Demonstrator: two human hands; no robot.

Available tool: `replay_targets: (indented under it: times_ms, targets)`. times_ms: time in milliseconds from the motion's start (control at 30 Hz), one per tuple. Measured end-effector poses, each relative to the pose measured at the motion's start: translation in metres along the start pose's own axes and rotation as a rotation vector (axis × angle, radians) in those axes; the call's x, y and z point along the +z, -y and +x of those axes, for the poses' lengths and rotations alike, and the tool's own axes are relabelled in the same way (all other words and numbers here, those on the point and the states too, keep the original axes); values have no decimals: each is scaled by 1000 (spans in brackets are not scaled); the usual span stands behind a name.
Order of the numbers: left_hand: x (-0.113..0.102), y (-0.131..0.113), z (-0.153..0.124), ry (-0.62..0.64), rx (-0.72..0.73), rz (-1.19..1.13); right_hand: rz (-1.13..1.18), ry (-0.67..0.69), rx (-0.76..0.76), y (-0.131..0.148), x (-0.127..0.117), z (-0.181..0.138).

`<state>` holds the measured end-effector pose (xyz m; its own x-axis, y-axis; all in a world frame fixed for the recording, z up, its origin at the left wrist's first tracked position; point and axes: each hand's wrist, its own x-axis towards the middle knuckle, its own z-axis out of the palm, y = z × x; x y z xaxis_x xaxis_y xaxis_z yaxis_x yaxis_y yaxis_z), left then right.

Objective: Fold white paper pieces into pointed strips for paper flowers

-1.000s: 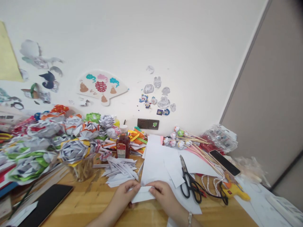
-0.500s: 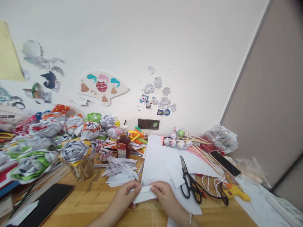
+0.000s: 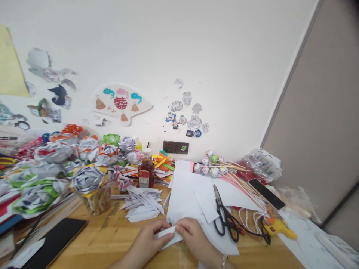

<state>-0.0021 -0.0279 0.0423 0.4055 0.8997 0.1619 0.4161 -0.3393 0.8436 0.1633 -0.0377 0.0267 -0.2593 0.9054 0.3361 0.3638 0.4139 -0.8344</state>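
Note:
Both my hands pinch one small white paper piece low over the wooden table. My left hand grips its left end with the fingers curled. My right hand holds its right end, thumb and fingers pressed together. The paper is folded into a narrow strip between them. Just beyond lie white paper sheets and a pile of folded white paper pieces. Black scissors lie right of my right hand.
Paper flowers crowd the left side. A brown bottle stands behind the folded pile. A dark tablet lies front left, a phone and a yellow glue gun at the right, with flower sticks.
My hands have drawn slightly closer and lower, and the paper piece between them has been folded narrower. Everything else on the table is unmoved.

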Motion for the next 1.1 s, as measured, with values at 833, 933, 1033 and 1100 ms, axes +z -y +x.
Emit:
replay_targets:
  times_ms: [833,933,1033,1100]
  targets:
    - [1,-1,-3,15,9,50,-4,13,41,1,2,0]
    - [1,-3,-4,19,23,37,38,27,46,1,2,1]
    - [0,-5,-4,26,23,38,67,31,41,1,2,0]
    - [0,-5,-4,29,27,40,78,30,41,-1,2,0]
